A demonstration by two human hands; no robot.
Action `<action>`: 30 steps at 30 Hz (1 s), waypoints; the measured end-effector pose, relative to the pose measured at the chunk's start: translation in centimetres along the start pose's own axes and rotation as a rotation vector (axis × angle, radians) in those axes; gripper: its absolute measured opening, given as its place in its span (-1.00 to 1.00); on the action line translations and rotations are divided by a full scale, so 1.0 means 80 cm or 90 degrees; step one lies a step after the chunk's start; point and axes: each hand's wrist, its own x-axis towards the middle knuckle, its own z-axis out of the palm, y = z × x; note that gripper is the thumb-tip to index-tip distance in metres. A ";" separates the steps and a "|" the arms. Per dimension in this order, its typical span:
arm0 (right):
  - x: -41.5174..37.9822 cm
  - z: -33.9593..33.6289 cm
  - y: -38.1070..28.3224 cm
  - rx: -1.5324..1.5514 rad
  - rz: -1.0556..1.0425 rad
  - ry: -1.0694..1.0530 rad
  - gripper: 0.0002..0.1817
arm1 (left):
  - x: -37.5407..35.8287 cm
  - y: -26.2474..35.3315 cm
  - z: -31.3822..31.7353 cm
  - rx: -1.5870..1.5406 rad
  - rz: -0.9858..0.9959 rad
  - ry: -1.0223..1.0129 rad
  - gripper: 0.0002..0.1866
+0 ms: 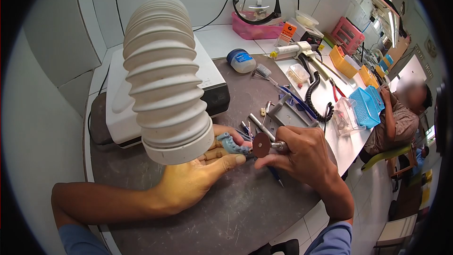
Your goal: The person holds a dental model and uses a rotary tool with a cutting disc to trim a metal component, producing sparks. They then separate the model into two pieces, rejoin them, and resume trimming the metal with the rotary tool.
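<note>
My left hand [191, 179] is closed around a blue-grey, arch-shaped dental model [230, 145], its thumb along the near side. Part of that hand lies hidden behind the white hose above it. In my right hand [304, 158] is a metal rotary handpiece [279, 146], gripped between thumb and fingers. A round brown cutting disc [261, 145] sits on the handpiece's end, right at the model's right end. Just beyond the disc lie a metal handpiece-like rod [261, 126] and a small tooth-coloured piece [263, 111].
A ribbed white extraction hose [163, 75] hangs over my left hand, before a white machine [118, 108]. Farther back are a blue-lidded jar [241, 60], a brush [264, 71], a grey tray [292, 113] and safety glasses [257, 19]. At right, a person [401, 123] sits near blue baskets [365, 106].
</note>
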 end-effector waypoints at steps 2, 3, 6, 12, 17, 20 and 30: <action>0.000 0.000 0.000 0.001 -0.002 0.004 -0.34 | 0.000 0.001 0.000 0.029 0.002 0.005 -0.64; 0.000 0.001 0.000 0.003 -0.006 0.007 -0.34 | 0.000 0.001 0.000 0.058 0.005 0.011 -0.64; 0.000 0.000 0.001 0.003 -0.001 0.003 -0.35 | -0.001 0.002 -0.001 0.063 -0.002 0.006 -0.64; 0.000 -0.001 -0.001 -0.001 0.002 -0.006 -0.35 | 0.000 0.000 0.000 0.030 0.005 0.004 -0.65; 0.000 0.000 0.000 0.005 0.000 -0.006 -0.35 | 0.000 0.000 0.000 0.033 0.004 0.004 -0.65; 0.000 0.000 0.000 0.004 -0.004 -0.004 -0.36 | 0.000 0.002 0.000 0.048 0.000 0.006 -0.65; 0.000 -0.001 0.001 0.005 0.002 -0.011 -0.36 | -0.001 0.002 0.000 0.041 0.004 0.002 -0.65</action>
